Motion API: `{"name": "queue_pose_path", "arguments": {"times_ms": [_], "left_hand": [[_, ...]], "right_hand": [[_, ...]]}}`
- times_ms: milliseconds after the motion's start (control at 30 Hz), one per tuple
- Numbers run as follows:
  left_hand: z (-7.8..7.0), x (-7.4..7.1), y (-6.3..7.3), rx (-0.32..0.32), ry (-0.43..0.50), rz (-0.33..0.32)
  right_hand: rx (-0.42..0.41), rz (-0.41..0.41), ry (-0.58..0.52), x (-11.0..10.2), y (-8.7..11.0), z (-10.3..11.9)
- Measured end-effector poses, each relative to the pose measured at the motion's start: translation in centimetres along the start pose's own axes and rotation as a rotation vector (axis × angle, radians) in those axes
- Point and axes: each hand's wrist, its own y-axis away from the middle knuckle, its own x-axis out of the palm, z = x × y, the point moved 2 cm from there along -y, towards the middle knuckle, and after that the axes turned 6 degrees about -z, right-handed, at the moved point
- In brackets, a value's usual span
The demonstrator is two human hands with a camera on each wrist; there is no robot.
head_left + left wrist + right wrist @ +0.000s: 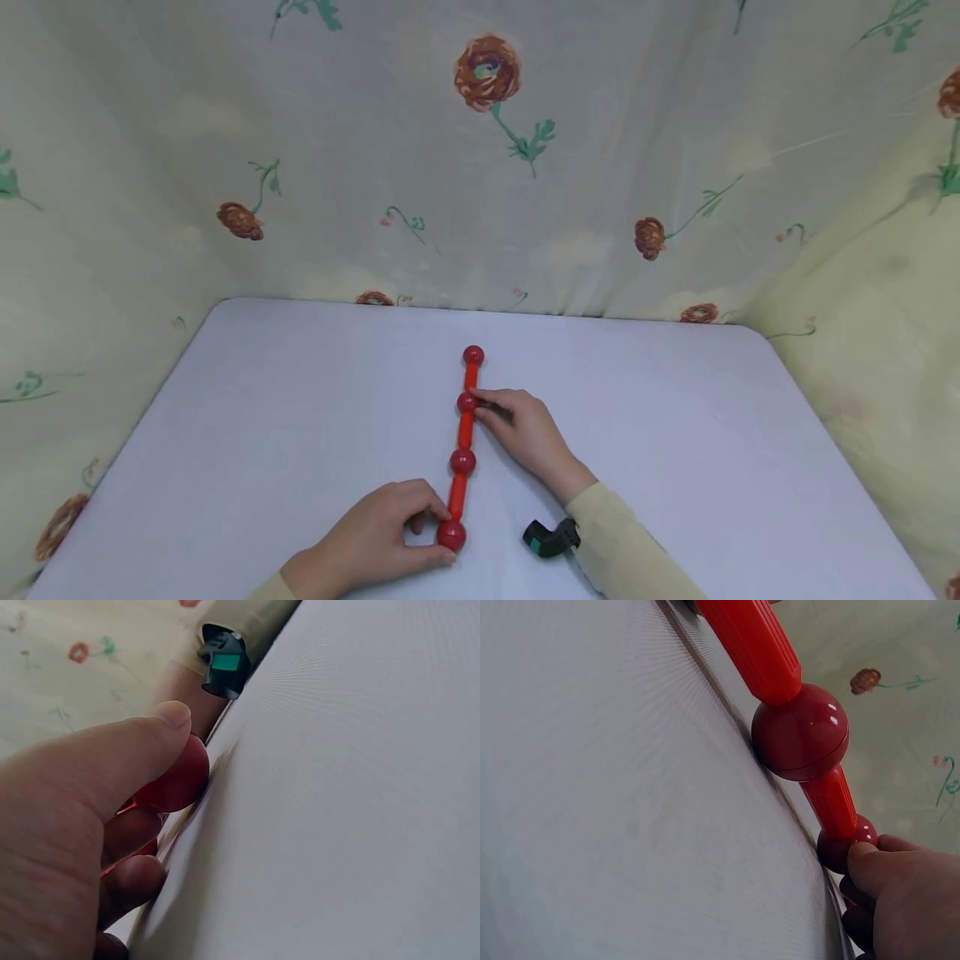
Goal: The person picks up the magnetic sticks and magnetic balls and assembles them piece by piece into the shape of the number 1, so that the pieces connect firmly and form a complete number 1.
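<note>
A straight chain of dark red balls joined by orange-red rods lies on the white table, running away from the person. At its near end, my left hand pinches the nearest ball between thumb and fingers; the left wrist view shows the thumb over that ball. Farther up, my right hand holds the second ball from the far end with thumb and fingertips. Between the hands sits another ball, touched by neither. The far-end ball stands beyond the right hand.
A black wrist camera with a green patch sits at the right sleeve. The white table has rounded far corners. Flower-patterned cloth hangs behind the table and along both sides.
</note>
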Motion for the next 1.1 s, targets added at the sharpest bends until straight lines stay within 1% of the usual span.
{"name": "queue_pose_path", "arguments": {"times_ms": [133, 300, 433, 500, 700, 833, 900, 967, 1100], "left_hand": [[0.1, 0.1, -0.2, 0.009, 0.01, -0.005], [0.2, 0.2, -0.3, -0.001, 0.018, 0.014], [0.3, 0.2, -0.3, 0.025, 0.016, 0.002], [0.4, 0.1, -0.3, 0.026, 0.014, -0.001], [0.7, -0.1, -0.6, -0.017, 0.014, 0.018], [1.0, -0.2, -1.0, -0.044, 0.021, 0.02], [1.2, -0.1, -1.3, -0.049, 0.028, 0.023], [1.4, 0.0, -1.5, -0.048, 0.038, 0.021], [1.9, 0.6, -1.7, -0.034, 0.052, 0.028]], "right_hand": [[-0.02, -0.001, 0.002, -0.1, 0.0, -0.3], [-0.017, 0.0, -0.001, 0.0, 0.2, -0.7], [-0.01, 0.002, 0.009, 0.2, 0.3, -0.8], [-0.01, 0.005, 0.013, 0.2, 0.2, -0.8], [-0.007, 0.005, 0.002, 0.2, -0.2, -0.9], [0.024, -0.01, -0.017, 0.3, -0.3, -1.4], [0.039, -0.021, -0.027, 0.3, -0.4, -1.7], [0.037, -0.035, -0.037, 0.3, -0.5, -2.0], [0.022, -0.036, -0.053, 0.3, -0.5, -2.6]]}}
